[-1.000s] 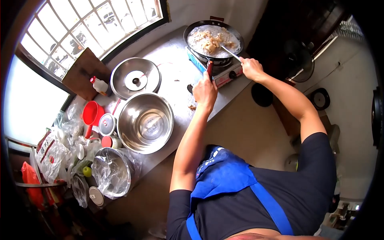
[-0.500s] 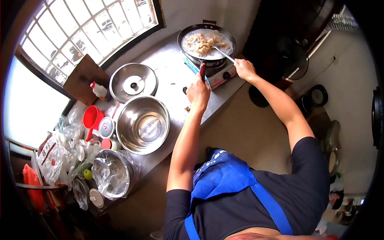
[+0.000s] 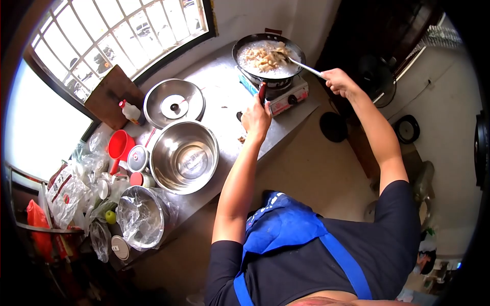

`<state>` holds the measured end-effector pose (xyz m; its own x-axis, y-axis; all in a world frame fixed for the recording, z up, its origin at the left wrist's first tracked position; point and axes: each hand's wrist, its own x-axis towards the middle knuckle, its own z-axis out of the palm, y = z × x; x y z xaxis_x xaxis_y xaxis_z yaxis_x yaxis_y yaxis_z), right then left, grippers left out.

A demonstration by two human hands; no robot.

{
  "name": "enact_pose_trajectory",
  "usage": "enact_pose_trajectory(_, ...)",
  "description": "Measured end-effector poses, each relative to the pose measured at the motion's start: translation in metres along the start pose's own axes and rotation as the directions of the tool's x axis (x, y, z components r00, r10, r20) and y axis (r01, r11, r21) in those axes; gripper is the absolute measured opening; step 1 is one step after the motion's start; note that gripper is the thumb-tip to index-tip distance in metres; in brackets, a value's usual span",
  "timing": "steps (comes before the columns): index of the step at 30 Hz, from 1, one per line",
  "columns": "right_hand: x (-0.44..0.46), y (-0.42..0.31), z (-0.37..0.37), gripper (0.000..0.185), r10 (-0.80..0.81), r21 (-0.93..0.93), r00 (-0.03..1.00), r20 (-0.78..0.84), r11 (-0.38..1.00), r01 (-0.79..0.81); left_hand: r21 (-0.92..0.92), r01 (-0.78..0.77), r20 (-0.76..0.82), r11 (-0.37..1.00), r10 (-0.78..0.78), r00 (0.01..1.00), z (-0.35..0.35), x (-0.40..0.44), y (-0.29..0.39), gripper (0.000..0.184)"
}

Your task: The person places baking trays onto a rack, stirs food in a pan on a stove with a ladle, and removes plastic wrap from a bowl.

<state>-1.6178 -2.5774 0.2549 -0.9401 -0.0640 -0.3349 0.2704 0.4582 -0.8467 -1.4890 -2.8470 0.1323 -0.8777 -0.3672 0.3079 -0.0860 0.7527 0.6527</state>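
Observation:
A dark wok (image 3: 275, 75) sits on a portable gas stove (image 3: 290, 98) at the far end of the metal counter. Pale, light-brown food pieces (image 3: 263, 57) lie in bubbling liquid inside it. My left hand (image 3: 256, 118) is closed around the wok's reddish-brown handle (image 3: 262, 92). In my right hand (image 3: 339, 81) is the light-coloured handle of a long cooking utensil (image 3: 306, 68), gripped from the wok's right side. Its head is down among the food and partly hidden, so I cannot tell whether it is a spatula or a ladle.
Left of the stove stand two steel bowls, a large deep one (image 3: 184, 158) and one (image 3: 173, 104) with a white disc inside. Nearby are a red scoop (image 3: 120, 145), a white bottle (image 3: 131, 111), a cutting board (image 3: 113, 97) and a plastic-lined bowl (image 3: 140, 219). A barred window (image 3: 122, 41) is behind.
My right hand has moved right and slightly down, drawing the utensil's head toward the wok's right side. The food has shifted and spread. My left hand keeps hold of the wok handle.

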Motion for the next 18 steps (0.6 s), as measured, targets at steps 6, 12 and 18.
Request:
enact_pose_trajectory(6,-0.003,-0.017,-0.015,0.024,0.06,0.139,0.992,0.114,0.987,-0.076,0.002,-0.016,-0.038,1.0,0.016,0.999,0.005,-0.004,0.0,0.048)
enact_pose_trajectory(12,0.025,-0.02,-0.002,0.024,-0.048,0.159,0.997,0.053,0.987,0.039,0.015,-0.006,-0.073,1.0,0.007,0.997,0.001,-0.012,0.001,0.04)
enact_pose_trajectory(18,0.099,-0.007,0.009,0.024,-0.112,-0.053,0.993,-0.031,0.992,0.11,-0.005,0.026,0.009,1.0,-0.026,1.0,-0.004,-0.008,0.002,0.035)
